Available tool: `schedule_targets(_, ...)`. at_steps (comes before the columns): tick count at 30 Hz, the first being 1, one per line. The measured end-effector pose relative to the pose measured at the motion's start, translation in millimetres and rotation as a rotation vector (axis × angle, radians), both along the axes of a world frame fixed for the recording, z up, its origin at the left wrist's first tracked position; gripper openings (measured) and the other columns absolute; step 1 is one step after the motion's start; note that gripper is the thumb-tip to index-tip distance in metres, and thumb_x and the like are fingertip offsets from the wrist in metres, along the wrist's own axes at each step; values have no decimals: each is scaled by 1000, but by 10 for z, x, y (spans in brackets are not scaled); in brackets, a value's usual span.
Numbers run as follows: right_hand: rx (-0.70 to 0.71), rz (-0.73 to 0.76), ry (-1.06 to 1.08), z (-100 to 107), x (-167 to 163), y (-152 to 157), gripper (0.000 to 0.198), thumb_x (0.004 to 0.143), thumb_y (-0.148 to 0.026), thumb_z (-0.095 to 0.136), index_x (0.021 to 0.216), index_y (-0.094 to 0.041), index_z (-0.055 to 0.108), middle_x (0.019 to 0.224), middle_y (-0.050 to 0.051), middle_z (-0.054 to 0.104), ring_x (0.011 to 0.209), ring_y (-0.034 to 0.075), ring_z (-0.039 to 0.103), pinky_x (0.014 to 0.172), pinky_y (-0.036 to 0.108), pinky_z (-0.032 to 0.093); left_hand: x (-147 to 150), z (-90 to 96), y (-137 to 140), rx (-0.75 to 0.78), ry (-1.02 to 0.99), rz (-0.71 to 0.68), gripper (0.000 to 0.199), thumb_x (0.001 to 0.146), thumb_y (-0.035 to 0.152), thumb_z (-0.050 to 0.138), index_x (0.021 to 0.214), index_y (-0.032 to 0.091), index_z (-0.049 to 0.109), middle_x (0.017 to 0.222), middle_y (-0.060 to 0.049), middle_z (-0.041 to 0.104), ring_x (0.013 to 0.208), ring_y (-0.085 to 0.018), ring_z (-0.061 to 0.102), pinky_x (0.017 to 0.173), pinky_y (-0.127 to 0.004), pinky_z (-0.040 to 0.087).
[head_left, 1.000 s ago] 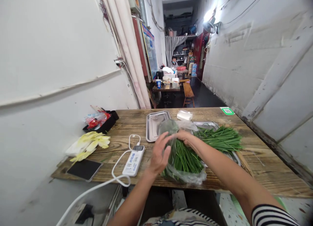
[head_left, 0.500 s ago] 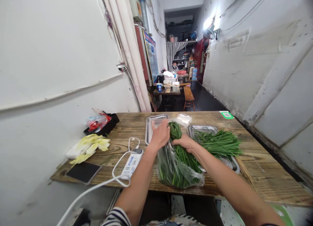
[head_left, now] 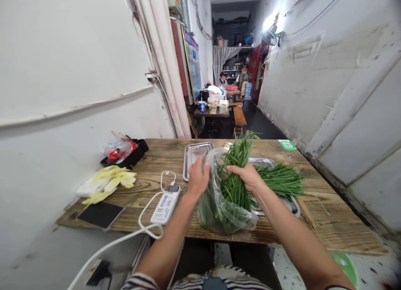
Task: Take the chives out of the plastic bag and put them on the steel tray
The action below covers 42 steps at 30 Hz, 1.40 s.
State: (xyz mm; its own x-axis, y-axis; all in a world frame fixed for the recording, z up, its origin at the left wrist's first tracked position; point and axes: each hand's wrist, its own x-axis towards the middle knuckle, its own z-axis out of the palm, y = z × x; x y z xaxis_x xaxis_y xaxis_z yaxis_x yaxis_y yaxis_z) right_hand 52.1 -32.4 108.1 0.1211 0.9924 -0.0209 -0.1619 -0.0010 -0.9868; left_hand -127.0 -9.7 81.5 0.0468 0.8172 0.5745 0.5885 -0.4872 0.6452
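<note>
No wording could be read anywhere. The white power bank (head_left: 165, 204) on the wooden table (head_left: 156, 156) carried blue print too small to make out. The green sticker (head_left: 287, 145) at the table's far corner and the blue poster (head_left: 192, 60) on the wall were blurred.

A long, narrow room runs away from the wooden counter (head_left: 326, 223), whose planks are weathered and streaked with grain. On the left stands a plain white wall (head_left: 62, 72) with pale pipes (head_left: 163, 68) slanting up it and a cable hanging beside them. The right wall (head_left: 338, 81) is white too (scuffed and patched, with a diagonal beam across it). A bright lamp (head_left: 266, 22) glares high on that side. The floor (head_left: 260, 123) down the corridor is dark. Farther back stand a dark table (head_left: 211, 113) and a wooden bench (head_left: 239, 115), with a curtain (head_left: 219, 58) and shelves behind.
</note>
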Motion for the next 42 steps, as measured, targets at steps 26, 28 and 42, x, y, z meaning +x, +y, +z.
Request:
schedule_targets(26, 450, -25, -679, 655, -446, 108, 18, 75, -35, 62, 75, -18, 67, 80, 2, 70, 82, 21, 63, 83, 33, 48, -317, -127, -884, 318, 616, -434, 15, 90, 29, 51, 97, 23, 62, 75, 0, 58, 81, -18, 50, 89, -43, 25)
schedule_targets(28, 439, -29, -723, 692, -450, 124, 20, 76, -36, 60, 73, -17, 66, 77, 2, 69, 82, 21, 62, 82, 32, 47, -330, -113, -909, 310, 610, -432, 15, 91, 25, 49, 98, 23, 62, 75, -1, 57, 80, -18, 49, 88, -41, 26)
schedule_targets(42, 482, -19, -644, 898, -295, 202, 24, 69, -39, 64, 70, -15, 64, 68, 0, 64, 71, 18, 60, 67, 26, 47, -342, -131, -964, 285, 539, -403, 16, 90, 18, 48, 90, 22, 64, 73, 0, 54, 77, -16, 46, 87, -40, 26)
